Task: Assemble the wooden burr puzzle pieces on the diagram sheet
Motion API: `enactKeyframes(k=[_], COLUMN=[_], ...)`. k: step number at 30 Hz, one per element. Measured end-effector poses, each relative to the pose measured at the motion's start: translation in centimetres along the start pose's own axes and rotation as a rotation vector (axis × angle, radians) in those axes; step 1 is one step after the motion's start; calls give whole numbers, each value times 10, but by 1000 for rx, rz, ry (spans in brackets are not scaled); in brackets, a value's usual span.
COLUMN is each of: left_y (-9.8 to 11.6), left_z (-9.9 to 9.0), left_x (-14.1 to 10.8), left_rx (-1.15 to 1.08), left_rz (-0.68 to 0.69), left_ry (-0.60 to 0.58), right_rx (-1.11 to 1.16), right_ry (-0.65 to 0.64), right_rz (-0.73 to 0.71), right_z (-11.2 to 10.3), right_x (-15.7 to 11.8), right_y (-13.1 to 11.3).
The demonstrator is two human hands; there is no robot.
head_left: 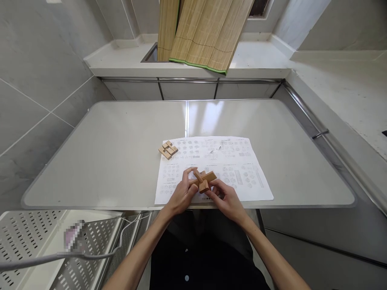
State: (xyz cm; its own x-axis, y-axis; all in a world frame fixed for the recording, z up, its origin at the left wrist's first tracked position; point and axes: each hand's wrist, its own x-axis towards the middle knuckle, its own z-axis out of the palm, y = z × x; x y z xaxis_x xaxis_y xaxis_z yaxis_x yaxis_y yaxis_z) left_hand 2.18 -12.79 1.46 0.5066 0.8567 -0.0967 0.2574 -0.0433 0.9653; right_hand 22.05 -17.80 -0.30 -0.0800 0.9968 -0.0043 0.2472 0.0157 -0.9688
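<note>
A wooden burr puzzle (203,185) of crossing pieces is held between both hands, above the near edge of a printed sheet (208,160). My left hand (182,193) is closed on its left side, the fingers round the back and the thumb in front. On the right side, my right hand (226,198) pinches the puzzle low down with thumb and fingers. A second wooden puzzle (168,150), smaller and flat, lies over the sheet's far left corner, apart from both hands. Small diagrams in rows cover the sheet; their details are too fine to read.
The sheet lies on a pale folding table (121,161) with a centre seam. Behind stands a white counter (121,60) with a sink (150,54) and a hanging bamboo mat (208,36). White perforated racks (27,233) and a grey hose (117,245) are at lower left.
</note>
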Motion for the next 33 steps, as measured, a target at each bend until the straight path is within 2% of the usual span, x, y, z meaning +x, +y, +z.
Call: enactKeyframes(k=[3, 6, 13, 22, 33], left_y=[0, 0, 4, -1, 4], left_z=[-2, -2, 1, 0, -1], left_x=[1, 2, 2, 2, 3], left_rx=[-42, -40, -178, -115, -127], left_rz=[32, 19, 3, 14, -6], left_ry=[-91, -126, -97, -128, -108], right_rx=[3, 2, 22, 6, -2], right_ry=[-13, -40, 17, 20, 17], right_rz=[-22, -43, -61, -63, -68], right_z=[-2, -3, 0, 0, 2], right_x=[-1, -2, -1, -3, -3], right_y=[1, 1, 2, 3, 2])
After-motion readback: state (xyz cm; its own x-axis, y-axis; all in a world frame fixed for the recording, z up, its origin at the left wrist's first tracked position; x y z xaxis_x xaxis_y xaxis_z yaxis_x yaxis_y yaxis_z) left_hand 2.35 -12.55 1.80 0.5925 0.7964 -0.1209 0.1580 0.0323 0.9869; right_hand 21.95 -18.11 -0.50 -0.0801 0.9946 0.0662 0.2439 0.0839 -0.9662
